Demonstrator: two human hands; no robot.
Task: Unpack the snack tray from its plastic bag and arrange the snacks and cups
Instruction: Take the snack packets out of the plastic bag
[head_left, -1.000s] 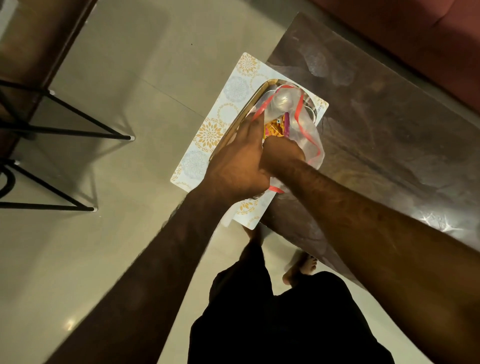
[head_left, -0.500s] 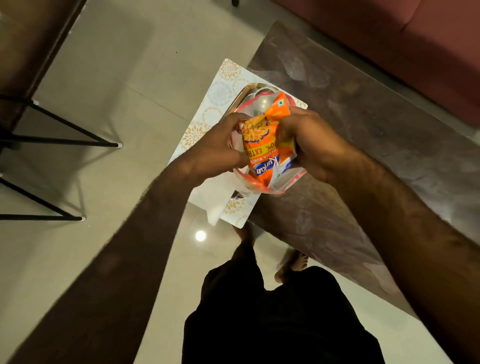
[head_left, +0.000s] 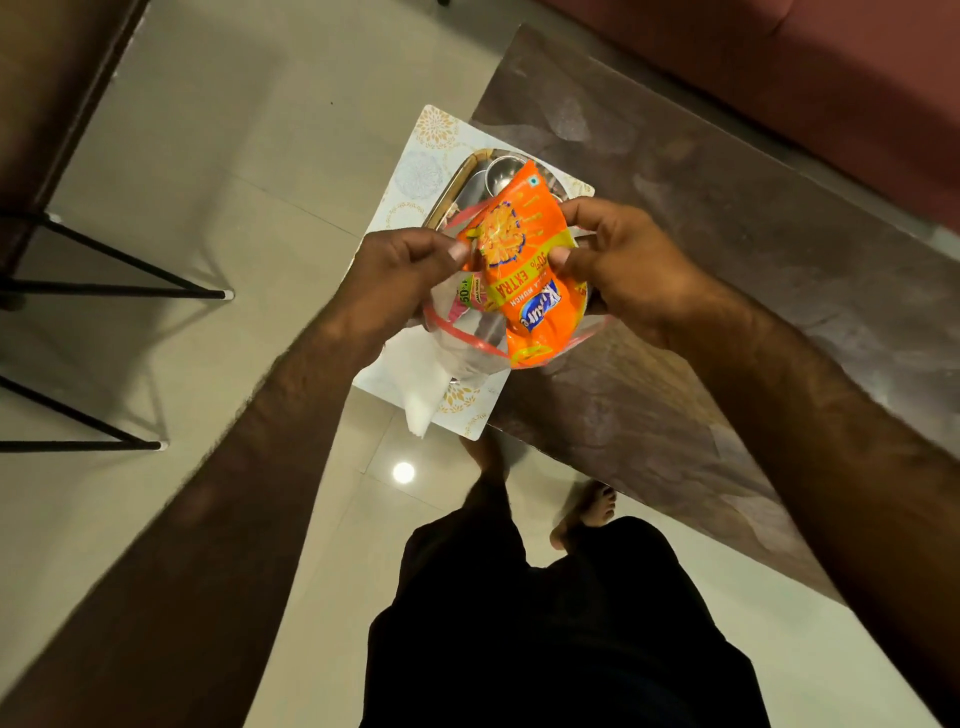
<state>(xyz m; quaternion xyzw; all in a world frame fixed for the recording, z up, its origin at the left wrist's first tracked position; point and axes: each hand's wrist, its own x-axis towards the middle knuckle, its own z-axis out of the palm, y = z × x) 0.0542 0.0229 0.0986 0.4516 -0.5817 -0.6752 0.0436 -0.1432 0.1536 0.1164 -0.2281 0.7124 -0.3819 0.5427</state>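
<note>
An orange snack packet (head_left: 524, 270) stands half out of a clear plastic bag (head_left: 467, 343) with a red rim. My right hand (head_left: 618, 260) pinches the packet's right side. My left hand (head_left: 400, 275) grips the bag's edge at the packet's left side. A second, pinkish packet (head_left: 470, 299) shows inside the bag. Behind them a metal tray (head_left: 457, 182) with a steel cup (head_left: 501, 174) lies on a patterned white mat (head_left: 415, 161). Most of the tray is hidden by the packet and hands.
The mat hangs over the left edge of a dark brown table (head_left: 727, 260). A red sofa (head_left: 831, 78) lies beyond it. Black metal legs (head_left: 104, 270) of furniture stand on the tiled floor at left. My feet (head_left: 582, 509) are beside the table's corner.
One second ago both hands were down in the bag on the tray. The orange packet has since come up out of the bag, and now sits a little higher between my hands.
</note>
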